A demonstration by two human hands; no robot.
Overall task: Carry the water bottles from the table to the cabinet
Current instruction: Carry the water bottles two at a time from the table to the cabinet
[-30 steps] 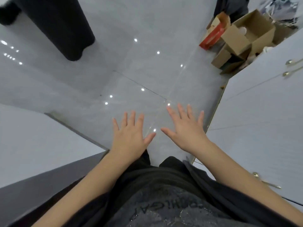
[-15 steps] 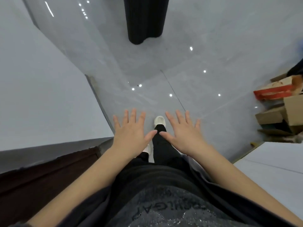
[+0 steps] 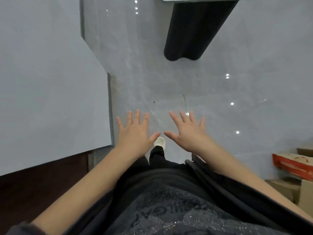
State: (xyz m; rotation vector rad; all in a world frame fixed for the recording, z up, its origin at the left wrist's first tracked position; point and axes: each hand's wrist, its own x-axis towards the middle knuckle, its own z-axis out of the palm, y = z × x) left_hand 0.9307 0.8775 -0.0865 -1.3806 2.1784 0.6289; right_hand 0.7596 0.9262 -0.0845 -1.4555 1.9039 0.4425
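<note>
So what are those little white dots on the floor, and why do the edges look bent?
Head view: the dots are lights reflected as glare on the glossy grey floor; the wide-angle lens tilts and stretches the dark pedestal and the white panel on the left; both open hands, left hand and right hand, look sharp.

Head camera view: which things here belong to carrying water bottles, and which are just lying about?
Job:
left hand, open and empty
right hand, open and empty
No bottles in view.

Lying about:
red carton
cardboard box
black ribbed pedestal
</note>
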